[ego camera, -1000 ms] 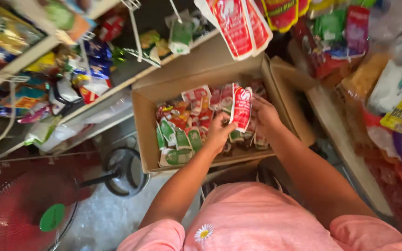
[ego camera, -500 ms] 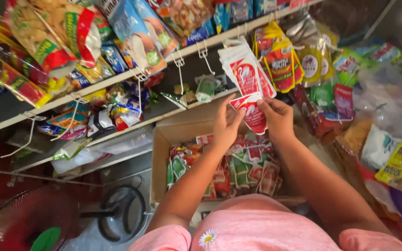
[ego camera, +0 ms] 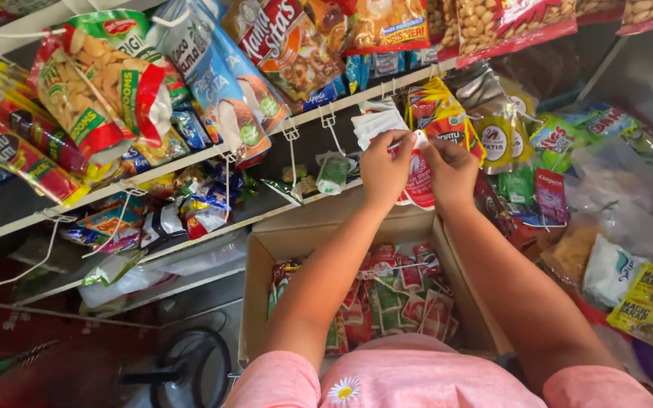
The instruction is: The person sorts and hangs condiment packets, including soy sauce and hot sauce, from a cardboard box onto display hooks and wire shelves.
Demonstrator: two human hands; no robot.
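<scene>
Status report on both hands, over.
Left hand and right hand both pinch red-and-white sachet strip at shelf hook. Open sachet box below. Hanging snack packs crowd close.

red-and-white sachet [ego camera: 419, 177], brown cardboard box [ego camera: 296, 240], pink sleeves [ego camera: 417, 378]

Both hands are raised to the shelf: the left hand [ego camera: 384, 168] and right hand [ego camera: 451, 170] pinch a red and white sachet strip [ego camera: 420, 181] hanging above an open cardboard box [ego camera: 260, 302] of sachets [ego camera: 394, 298]

Both arms raised fwd, left hand [ego camera: 384, 168] & right hand [ego camera: 452, 171] pinching, close together.
</scene>
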